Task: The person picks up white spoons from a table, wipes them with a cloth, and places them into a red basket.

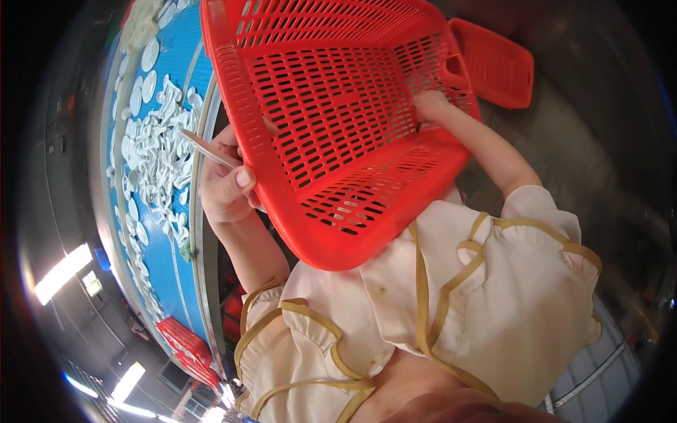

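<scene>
Red plastic basket [321, 106] tilts before the person, beside the blue belt [200, 76]. Left hand [229, 176] curls at its rim, pinching a thin white piece [210, 149]; right hand [431, 106], loosely curled inside, hides any hold. Best keep the rim steady, pinching lightly.

From a distance, I am viewing a long blue surface [189, 285] that is bearing a loose heap of small white pieces [161, 151] in its middle stretch. White discs [150, 55] are lying along the left side, some overlapping. A pale yellowish pile [143, 25] is sitting toward the upper end, while a small greenish scrap [185, 250] is resting near the right edge.
</scene>
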Available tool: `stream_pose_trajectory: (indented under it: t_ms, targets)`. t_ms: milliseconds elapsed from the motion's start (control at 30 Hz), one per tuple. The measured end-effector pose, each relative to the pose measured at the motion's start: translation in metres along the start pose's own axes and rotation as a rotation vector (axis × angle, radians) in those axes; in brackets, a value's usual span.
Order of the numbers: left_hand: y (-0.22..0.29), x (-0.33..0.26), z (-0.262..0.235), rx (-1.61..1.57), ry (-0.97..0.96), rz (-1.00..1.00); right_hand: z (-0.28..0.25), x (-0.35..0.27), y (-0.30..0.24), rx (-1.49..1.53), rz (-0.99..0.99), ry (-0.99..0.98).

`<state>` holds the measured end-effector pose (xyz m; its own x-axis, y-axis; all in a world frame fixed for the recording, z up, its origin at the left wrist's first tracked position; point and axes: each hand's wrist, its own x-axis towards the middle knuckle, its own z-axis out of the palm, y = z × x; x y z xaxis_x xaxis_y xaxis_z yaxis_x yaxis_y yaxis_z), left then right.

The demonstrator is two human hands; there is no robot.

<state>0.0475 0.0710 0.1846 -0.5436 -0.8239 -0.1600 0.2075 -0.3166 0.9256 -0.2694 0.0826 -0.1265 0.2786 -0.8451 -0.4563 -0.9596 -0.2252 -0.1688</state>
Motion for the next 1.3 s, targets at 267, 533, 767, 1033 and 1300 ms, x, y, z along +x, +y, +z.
stream_pose_trajectory:
  t_ms: [267,533,767,1033,1300]
  targets:
    - [0.0,0.016,0.041,-0.01,0.034,0.08,-0.012,0.008,0.036,-0.093,-0.308,0.165]
    - [-0.006,0.019,0.069,-0.026,0.17,0.074,0.005,0.035,0.041,-0.16,-0.647,0.118]
    - [-0.01,0.025,0.098,-0.153,0.289,0.102,0.006,0.065,0.042,-0.177,-0.728,-0.008]
    - [-0.021,0.023,0.103,-0.144,0.452,0.141,-0.074,0.091,0.116,0.91,-0.245,0.343]
    - [-0.042,0.014,0.113,-0.131,0.85,0.233,-0.071,0.118,0.271,0.351,0.123,0.415]
